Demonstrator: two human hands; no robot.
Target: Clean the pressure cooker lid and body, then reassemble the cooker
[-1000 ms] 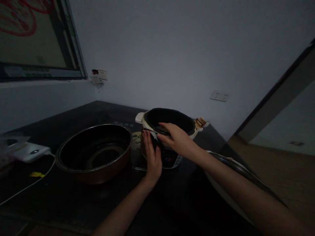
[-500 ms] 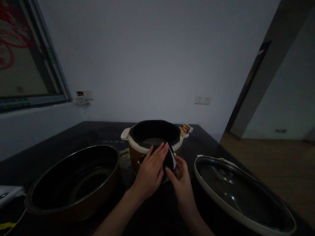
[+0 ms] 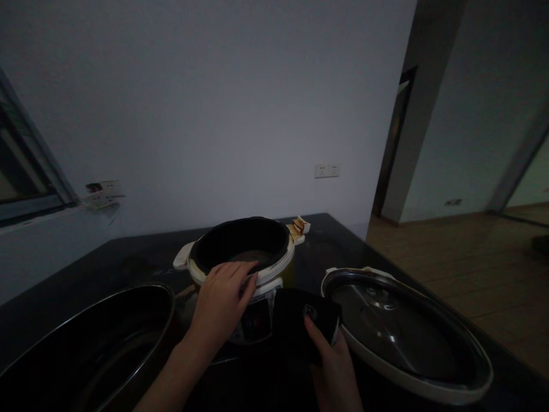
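Observation:
An electric cooker (image 3: 266, 280) with a cream rim and a dark control panel stands mid-counter, its lid off and its black inner pot (image 3: 240, 240) showing. My left hand (image 3: 221, 300) lies at the cooker's front rim, fingers together and curled over it, the thumb near its outer side. In my right hand (image 3: 332, 357) is a folded black cloth (image 3: 295, 315) with a small pale emblem, pinched at its right end under my thumb. The cloth hangs in front of the cooker's lower right side. My other right fingers are mostly hidden behind it.
A large dark pan (image 3: 167, 320) takes up the left front. On the right, an oval glass lid (image 3: 398, 337) with a cream rim lies close to my right hand. The black counter (image 3: 141, 254) meets the wall, which bears sockets (image 3: 327, 170).
My hands have moved apart. The left has shifted to the cooker's rim, while the right has drawn the black cloth lower and now holds it alone. The view has turned right.

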